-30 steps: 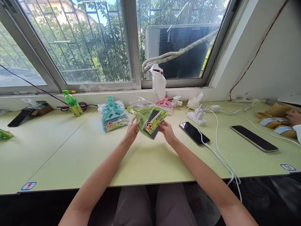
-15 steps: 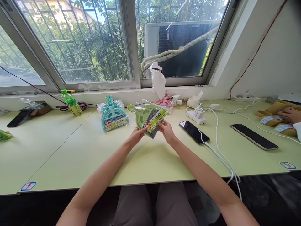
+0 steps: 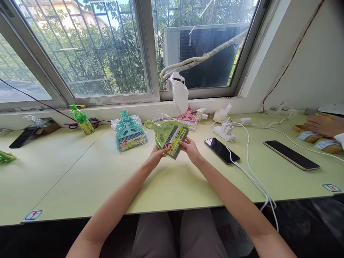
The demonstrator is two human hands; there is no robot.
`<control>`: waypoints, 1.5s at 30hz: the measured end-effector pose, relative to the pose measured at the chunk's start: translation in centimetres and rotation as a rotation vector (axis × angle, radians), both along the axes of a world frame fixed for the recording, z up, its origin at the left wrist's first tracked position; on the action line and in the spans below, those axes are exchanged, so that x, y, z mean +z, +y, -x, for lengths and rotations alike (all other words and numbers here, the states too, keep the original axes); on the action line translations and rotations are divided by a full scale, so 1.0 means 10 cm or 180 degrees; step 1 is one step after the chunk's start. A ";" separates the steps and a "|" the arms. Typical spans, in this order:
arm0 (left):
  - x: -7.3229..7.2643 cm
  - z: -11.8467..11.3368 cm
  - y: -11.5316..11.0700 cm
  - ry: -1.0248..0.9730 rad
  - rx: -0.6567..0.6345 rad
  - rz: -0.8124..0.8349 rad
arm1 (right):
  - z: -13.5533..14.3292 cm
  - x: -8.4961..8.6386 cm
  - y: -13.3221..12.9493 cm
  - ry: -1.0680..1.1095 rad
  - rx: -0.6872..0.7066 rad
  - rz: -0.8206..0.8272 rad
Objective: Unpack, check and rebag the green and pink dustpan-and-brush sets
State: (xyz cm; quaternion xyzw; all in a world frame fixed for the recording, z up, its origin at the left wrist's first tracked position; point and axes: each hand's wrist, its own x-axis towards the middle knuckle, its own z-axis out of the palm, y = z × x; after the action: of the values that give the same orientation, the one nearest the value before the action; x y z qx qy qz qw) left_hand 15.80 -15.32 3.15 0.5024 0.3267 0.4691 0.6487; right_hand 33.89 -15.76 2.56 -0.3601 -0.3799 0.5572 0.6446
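Pale green table. Teal dustpan set at 11 o'clock, green bottle at 10, black phone and long dark slab at 2–3.

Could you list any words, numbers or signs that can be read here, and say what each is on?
Nothing can be read in full.
Label on the green dustpan set held by the left hand and right hand: printed characters, too small.
Label on the teal dustpan set: blurred.
Blue-edged sticker at the table's near-left edge: red mark, unreadable.
Sticker near right: the same.
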 end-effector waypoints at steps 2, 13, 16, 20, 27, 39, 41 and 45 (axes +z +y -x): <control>-0.03 -0.01 0.00 0.0041 0.0033 -0.0004 | 0.00 -0.01 0.00 0.0002 -0.0016 0.0061; 0.03 -0.05 -0.08 0.0420 0.0106 -0.0191 | 0.02 -0.02 0.01 0.0139 -0.0145 -0.0059; 0.01 -0.12 -0.17 0.0572 -0.0499 -0.0371 | 0.02 0.03 -0.01 0.0357 -0.0288 -0.0210; -0.03 -0.24 -0.30 0.0462 -0.1075 -0.0555 | -0.02 0.10 -0.05 0.0520 -0.0422 -0.0397; -0.02 -0.21 -0.19 -0.0109 0.0043 -0.0636 | 0.03 0.04 -0.04 0.0541 -0.0380 -0.0214; -0.03 -0.21 -0.21 0.0048 -0.0377 -0.0220 | 0.04 0.02 -0.04 0.0616 -0.0433 -0.0233; -0.04 -0.22 -0.20 -0.0020 -0.0125 -0.0329 | 0.05 0.03 -0.04 0.0599 -0.0463 -0.0267; -0.08 -0.25 -0.15 0.0055 0.0267 -0.0780 | 0.09 0.01 -0.06 0.0606 -0.0541 -0.0155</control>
State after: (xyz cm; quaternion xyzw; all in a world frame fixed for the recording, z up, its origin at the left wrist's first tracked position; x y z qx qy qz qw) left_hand 18.30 -16.85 2.30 0.5678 0.2933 0.5279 0.5594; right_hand 33.02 -16.40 2.63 -0.3207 -0.2985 0.5229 0.7312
